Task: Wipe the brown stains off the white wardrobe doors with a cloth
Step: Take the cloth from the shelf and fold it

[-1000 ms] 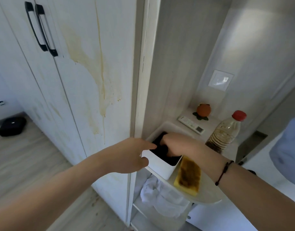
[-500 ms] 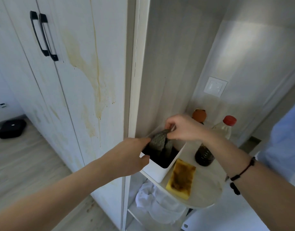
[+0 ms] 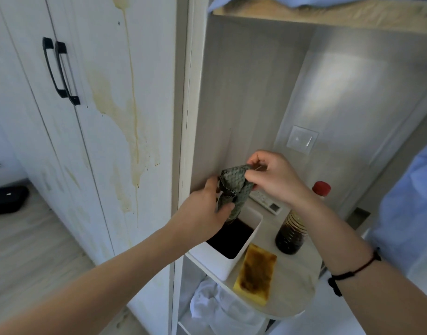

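A grey-green woven cloth (image 3: 233, 189) hangs twisted above a white rectangular container (image 3: 222, 262) that holds dark liquid. My right hand (image 3: 272, 177) pinches the cloth's top end. My left hand (image 3: 205, 211) grips its lower part just over the container. To the left stands the white wardrobe door (image 3: 115, 56) with brown stains (image 3: 132, 151) running down it in streaks and drips; another door with black handles (image 3: 60, 68) is further left.
On the rounded shelf (image 3: 287, 293) lie a stained yellow sponge (image 3: 254, 270), a bottle of dark liquid with a red cap (image 3: 294, 228) and a remote control (image 3: 265, 201). White fabric (image 3: 207, 305) sits on the shelf below. A black object (image 3: 8, 199) lies on the wooden floor.
My right hand has lifted the cloth higher out of the container, and my left hand has come up from the container's rim and taken hold of the cloth's lower part.
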Demonstrator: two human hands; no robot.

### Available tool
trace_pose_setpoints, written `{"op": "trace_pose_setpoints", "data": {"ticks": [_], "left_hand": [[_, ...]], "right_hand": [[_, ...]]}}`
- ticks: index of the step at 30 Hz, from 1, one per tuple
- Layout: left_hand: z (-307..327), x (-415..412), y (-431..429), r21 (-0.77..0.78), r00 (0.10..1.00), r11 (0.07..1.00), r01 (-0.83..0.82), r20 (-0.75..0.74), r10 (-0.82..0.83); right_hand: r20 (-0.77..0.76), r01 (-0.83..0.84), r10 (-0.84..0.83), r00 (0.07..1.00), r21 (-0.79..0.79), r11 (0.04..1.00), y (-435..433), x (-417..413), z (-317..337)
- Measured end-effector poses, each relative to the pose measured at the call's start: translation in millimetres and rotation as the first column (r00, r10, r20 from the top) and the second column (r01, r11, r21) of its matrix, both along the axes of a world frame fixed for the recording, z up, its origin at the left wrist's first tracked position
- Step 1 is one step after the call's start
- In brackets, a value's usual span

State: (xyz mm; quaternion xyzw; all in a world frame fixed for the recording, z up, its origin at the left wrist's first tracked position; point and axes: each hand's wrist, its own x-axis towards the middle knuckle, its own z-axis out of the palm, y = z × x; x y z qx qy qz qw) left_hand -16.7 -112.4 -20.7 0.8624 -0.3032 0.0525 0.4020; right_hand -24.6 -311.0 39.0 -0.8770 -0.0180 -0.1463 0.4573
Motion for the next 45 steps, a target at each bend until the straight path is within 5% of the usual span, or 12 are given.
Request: {"op": "trace_pose_setpoints", "data": {"ticks": [4,13,17,21,24,27,37,43,45], "left_hand": [[8,3,-4,-0.059,0.998,0.997,-0.053,0.03,0.054],[33,15,-14,0.179,0.931,0.982,-0.063,0.364,-0.007],[41,21,-19,0.201,0.916,0.978,-0.054,0.401,-0.032],[47,28,-25,0.201,0.929,0.98,-0.008,0.365,-0.067],[54,32,-24,0.184,0.926,0.983,-0.007,0.372,-0.063],[62,32,-22,0.157,0.906,0.987,0.018,0.415,-0.083],[86,30,-16,0.039,0.859,0.999,0.023,0.511,-0.04],[90,26,-14,0.017,0.855,1.0,0.007,0.518,-0.015],[92,26,-15,0.003,0.864,1.0,0.015,0.504,-0.014]], "right_hand": [[-0.029,0.019,-0.018,0.999,0.03,0.999,-2,-2,-17],[-0.037,0.018,-0.019,0.999,-0.045,0.999,-8,-9,-40],[-0.112,-0.024,0.022,0.993,-0.018,1.0,-11,-16,-46],[-0.146,-0.115,0.09,0.985,-0.172,0.978,-17,-22,-46],[-0.275,-0.26,0.227,0.934,-0.092,0.961,-17,-26,-42],[-0.239,-0.321,0.312,0.92,0.0,0.947,-4,-26,-41],[-0.021,-0.083,0.083,0.996,0.02,0.996,10,-19,-37],[-0.171,-0.021,-0.01,0.985,-0.177,0.984,-21,-26,-56],[-0.247,-0.112,0.076,0.966,-0.134,0.985,-24,-30,-59]]}}
